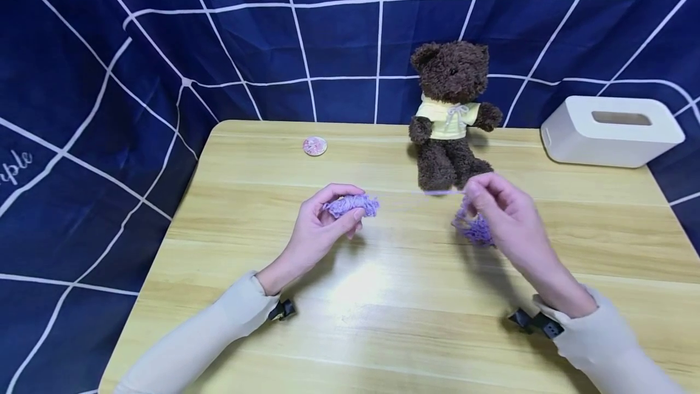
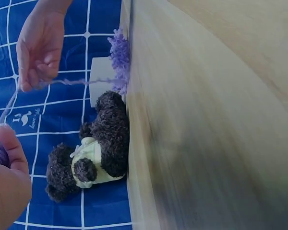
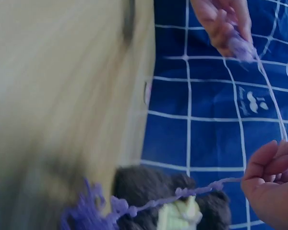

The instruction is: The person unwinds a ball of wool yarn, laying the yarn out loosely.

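The left hand [image 1: 313, 224] holds a small bundle of purple yarn [image 1: 352, 204], with its thumb on the near side and its fingers curled round the far side. The bundle is up above the wooden table [image 1: 350, 333], and some bits of yarn poke out at its end. The right hand [image 1: 511, 214] is up too, and it pinches the yarn strand [image 1: 443, 192] between its thumb and fingers. The strand runs straight from the bundle across to the right hand. From there, the wrist views show it going on, bumpy and curly, to a loose purple pile [image 1: 478, 233] on the table.

A brown teddy bear [image 1: 452, 72] in a yellow top [image 1: 444, 126] sits behind the pile, near the back of the table. To its right is a white box [image 1: 601, 138] with a long hole in the top. A little round pink thing [image 1: 315, 146] lies at the back, on the left. Blue cloth [image 1: 339, 47] with white lines hangs behind everything. The person wears pale sleeves [image 1: 210, 327], with 1 black gadget [image 1: 281, 310] at each wrist.
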Tool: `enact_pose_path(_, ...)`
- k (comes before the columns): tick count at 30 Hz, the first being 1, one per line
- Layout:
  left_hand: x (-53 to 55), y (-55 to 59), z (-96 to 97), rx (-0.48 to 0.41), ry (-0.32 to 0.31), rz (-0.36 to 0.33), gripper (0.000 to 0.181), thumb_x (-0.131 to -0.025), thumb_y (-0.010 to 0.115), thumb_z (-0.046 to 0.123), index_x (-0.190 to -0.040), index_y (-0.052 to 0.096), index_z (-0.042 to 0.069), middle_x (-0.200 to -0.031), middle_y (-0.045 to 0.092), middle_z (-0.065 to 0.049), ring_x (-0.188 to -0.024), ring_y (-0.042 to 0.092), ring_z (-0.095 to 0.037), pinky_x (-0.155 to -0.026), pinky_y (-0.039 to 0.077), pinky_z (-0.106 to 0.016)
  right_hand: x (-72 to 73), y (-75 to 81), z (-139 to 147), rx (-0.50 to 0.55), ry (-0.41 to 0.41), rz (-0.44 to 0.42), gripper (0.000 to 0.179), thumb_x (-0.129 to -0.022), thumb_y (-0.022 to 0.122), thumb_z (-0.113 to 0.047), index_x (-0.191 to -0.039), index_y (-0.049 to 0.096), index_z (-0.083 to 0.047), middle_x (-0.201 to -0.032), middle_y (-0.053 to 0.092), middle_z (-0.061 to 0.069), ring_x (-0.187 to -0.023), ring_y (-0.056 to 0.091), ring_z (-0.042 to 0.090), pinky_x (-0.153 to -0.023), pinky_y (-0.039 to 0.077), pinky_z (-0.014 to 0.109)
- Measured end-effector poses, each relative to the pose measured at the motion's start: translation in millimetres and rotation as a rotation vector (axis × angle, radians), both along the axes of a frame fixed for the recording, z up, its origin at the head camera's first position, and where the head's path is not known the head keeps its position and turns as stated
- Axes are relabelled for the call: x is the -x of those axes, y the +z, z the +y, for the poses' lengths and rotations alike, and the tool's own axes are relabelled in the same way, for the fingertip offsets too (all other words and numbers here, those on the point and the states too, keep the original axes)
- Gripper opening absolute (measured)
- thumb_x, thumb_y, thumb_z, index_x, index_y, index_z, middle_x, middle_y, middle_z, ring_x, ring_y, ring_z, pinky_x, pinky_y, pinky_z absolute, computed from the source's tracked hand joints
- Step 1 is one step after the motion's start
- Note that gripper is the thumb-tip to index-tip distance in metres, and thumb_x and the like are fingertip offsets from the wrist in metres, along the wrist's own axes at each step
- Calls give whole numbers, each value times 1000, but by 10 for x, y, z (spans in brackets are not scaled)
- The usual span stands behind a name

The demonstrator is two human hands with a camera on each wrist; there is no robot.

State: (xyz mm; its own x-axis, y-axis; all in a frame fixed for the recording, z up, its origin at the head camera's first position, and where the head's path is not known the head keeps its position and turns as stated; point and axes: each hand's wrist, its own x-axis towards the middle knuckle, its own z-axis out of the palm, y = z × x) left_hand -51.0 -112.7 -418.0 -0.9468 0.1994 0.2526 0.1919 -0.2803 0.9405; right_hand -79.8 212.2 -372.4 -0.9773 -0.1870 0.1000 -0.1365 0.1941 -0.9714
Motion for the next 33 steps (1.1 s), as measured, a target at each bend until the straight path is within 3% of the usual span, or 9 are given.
enact_pose_path(5,11,-28,-41,-18,15,7,34,-101,71,-5,-134,64,-10,-102,71,-18,-78,69,-18,-71,62,-26,82,100,258,295,-100,19,18,-111,65,-13,-113,69,4,-105,69,9,-90,65,17,-84,59,18)
enact_pose_path(9,17,-34,-70,-30,31,3,34,-101,71,-4,-133,63,-11,-100,70,-23,-79,69,-20,-72,63,-26,199,73,412,571,-189,82,16,-108,67,-3,-105,66,12,-96,66,14,-84,63,19,-79,62,22)
enact_pose_path(12,22,-40,-88,-35,42,-4,32,-101,71,-5,-132,63,-12,-102,69,-22,-80,69,-21,-72,63,-26,292,4,546,686,-256,117,15,-106,68,1,-100,64,14,-88,63,15,-80,61,21,-73,62,24)
enact_pose_path(16,14,-46,-109,-47,50,-7,32,-101,69,-8,-132,62,-13,-102,70,-17,-82,69,-21,-71,63,-26,391,-70,780,747,-345,109,12,-105,67,5,-97,64,14,-82,64,16,-74,61,21,-68,63,24)
enact_pose_path(23,18,-40,-124,-61,66,-18,34,-100,70,-7,-131,61,-15,-100,71,-17,-82,69,-19,-72,62,-25,567,-110,1249,821,-596,185,15,-103,68,8,-94,58,13,-75,55,16,-64,51,21,-56,58,23)
enact_pose_path(27,24,-28,-139,-68,64,-7,35,-100,69,-7,-132,59,-16,-105,70,-17,-84,70,-19,-73,62,-25,655,-148,1456,854,-656,178,12,-107,62,6,-98,54,5,-78,49,12,-65,48,18,-55,55,20)
enact_pose_path(33,22,-27,-147,-36,96,8,35,-101,70,-4,-134,62,-12,-106,68,-15,-76,65,-23,-65,58,-22,652,-198,1597,699,-702,46,12,-109,59,4,-98,55,2,-75,52,8,-67,49,15,-53,54,18)
